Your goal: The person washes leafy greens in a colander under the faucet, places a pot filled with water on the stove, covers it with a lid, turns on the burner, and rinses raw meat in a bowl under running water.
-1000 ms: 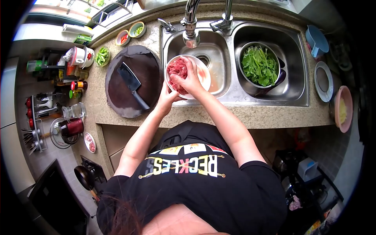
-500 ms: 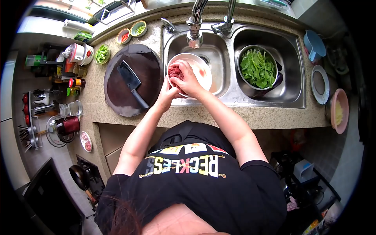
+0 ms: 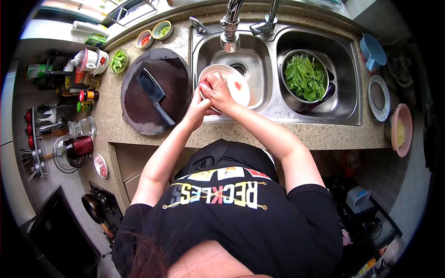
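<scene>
Speckled worktop (image 3: 296, 136), steel sink (image 3: 345, 58). Your right hand (image 3: 218, 94) is curled round raw meat (image 3: 204, 85): likely soft, slippery; cup it whole. Left hand (image 3: 199, 112) is at the bowl (image 3: 240, 88), grip unclear.

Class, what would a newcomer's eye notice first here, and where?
Probably the bright greens in the pot in the right basin. Next, the left hand and right hand, close together at the white bowl over the left basin; then the cleaver on the dark round board.
</scene>
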### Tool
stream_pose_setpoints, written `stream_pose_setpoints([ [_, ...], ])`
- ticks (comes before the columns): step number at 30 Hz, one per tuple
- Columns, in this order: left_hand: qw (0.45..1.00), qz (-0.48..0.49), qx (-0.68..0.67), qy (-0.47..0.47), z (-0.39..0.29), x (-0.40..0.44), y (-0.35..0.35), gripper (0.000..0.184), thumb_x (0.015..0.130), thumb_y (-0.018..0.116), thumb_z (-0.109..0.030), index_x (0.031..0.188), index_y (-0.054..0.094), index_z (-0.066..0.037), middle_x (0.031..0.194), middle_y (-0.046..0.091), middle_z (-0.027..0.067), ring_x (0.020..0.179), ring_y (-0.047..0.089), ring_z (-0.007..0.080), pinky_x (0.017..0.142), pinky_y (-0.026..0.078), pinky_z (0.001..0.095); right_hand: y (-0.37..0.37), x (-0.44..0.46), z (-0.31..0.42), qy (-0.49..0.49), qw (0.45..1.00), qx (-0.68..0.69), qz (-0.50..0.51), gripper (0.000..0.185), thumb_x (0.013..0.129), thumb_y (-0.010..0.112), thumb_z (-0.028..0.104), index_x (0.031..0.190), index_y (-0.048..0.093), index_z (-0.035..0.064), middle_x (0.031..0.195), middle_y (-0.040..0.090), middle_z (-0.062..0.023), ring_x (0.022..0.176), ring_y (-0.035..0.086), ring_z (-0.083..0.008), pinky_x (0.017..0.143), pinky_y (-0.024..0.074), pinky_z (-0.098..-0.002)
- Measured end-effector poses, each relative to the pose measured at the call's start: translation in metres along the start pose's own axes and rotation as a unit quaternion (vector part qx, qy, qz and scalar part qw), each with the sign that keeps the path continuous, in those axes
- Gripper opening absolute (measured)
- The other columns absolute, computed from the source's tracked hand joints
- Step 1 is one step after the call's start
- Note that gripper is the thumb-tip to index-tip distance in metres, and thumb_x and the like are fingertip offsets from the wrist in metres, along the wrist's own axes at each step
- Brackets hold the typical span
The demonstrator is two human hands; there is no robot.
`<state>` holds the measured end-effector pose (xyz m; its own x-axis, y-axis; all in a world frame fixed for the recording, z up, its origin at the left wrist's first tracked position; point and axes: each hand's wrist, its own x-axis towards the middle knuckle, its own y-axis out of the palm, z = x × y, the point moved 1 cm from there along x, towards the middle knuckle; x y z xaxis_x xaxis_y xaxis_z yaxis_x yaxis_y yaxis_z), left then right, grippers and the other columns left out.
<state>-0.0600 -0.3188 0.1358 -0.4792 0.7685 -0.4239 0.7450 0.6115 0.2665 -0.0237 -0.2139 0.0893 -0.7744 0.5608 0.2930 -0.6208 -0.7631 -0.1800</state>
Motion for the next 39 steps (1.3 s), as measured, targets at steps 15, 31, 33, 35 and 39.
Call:
stream_pose_setpoints([
  [15, 0.999, -0.009, 0.038, -0.016, -0.011, 0.006, 0.005, 0.064, 0.079, 0.048, -0.009, 0.135, 0.019, -0.007, 0.119, 0.045, 0.0172, 0.09, 0.063, 0.0273, 0.063, 0.059, 0.0365, 0.004, 0.003, -0.008, -0.05, 0.998, -0.033, -0.033, 0.01, 0.085, 0.056, 0.017, 0.088, 0.051, 0.0089, 0.086, 0.05, -0.0109, 0.084, 0.048, -0.0305, 0.076, 0.0344, -0.0423],
  [31, 0.954, -0.037, 0.297, -0.009, -0.042, 0.004, 0.013, 0.065, 0.073, 0.054, -0.012, 0.131, 0.028, 0.001, 0.114, 0.044, 0.0178, 0.087, 0.061, 0.0261, 0.054, 0.058, 0.0317, 0.022, -0.007, -0.004, 0.054, 0.985, 0.121, -0.113, 0.01, 0.095, 0.048, 0.014, 0.098, 0.046, 0.0049, 0.094, 0.047, -0.0086, 0.089, 0.049, -0.021, 0.081, 0.0411, -0.0322],
  [33, 0.943, -0.036, 0.329, -0.025, -0.055, 0.004, 0.019, 0.065, 0.071, 0.055, -0.014, 0.128, 0.03, 0.007, 0.114, 0.044, 0.0215, 0.082, 0.064, 0.0284, 0.052, 0.057, 0.0319, 0.022, -0.004, -0.002, 0.06, 0.977, 0.163, -0.128, 0.011, 0.097, 0.045, 0.017, 0.102, 0.045, 0.0062, 0.093, 0.047, -0.0059, 0.088, 0.049, -0.0156, 0.08, 0.042, -0.0282],
  [35, 0.939, -0.019, 0.343, -0.035, -0.06, 0.009, 0.018, 0.065, 0.073, 0.054, -0.015, 0.13, 0.03, 0.004, 0.115, 0.045, 0.0184, 0.087, 0.061, 0.0261, 0.053, 0.057, 0.0307, 0.028, -0.001, -0.008, 0.09, 0.965, 0.214, -0.119, 0.012, 0.098, 0.044, 0.017, 0.103, 0.044, 0.0068, 0.093, 0.048, -0.0053, 0.087, 0.049, -0.0144, 0.078, 0.0424, -0.0273],
  [39, 0.932, -0.014, 0.357, -0.054, -0.062, 0.011, 0.022, 0.063, 0.074, 0.052, -0.015, 0.131, 0.031, 0.001, 0.113, 0.047, 0.0153, 0.089, 0.06, 0.0229, 0.053, 0.056, 0.0297, 0.032, -0.002, -0.016, 0.117, 0.949, 0.26, -0.131, 0.011, 0.096, 0.046, 0.016, 0.102, 0.045, 0.0065, 0.094, 0.048, -0.0078, 0.088, 0.049, -0.0191, 0.079, 0.0422, -0.0307],
])
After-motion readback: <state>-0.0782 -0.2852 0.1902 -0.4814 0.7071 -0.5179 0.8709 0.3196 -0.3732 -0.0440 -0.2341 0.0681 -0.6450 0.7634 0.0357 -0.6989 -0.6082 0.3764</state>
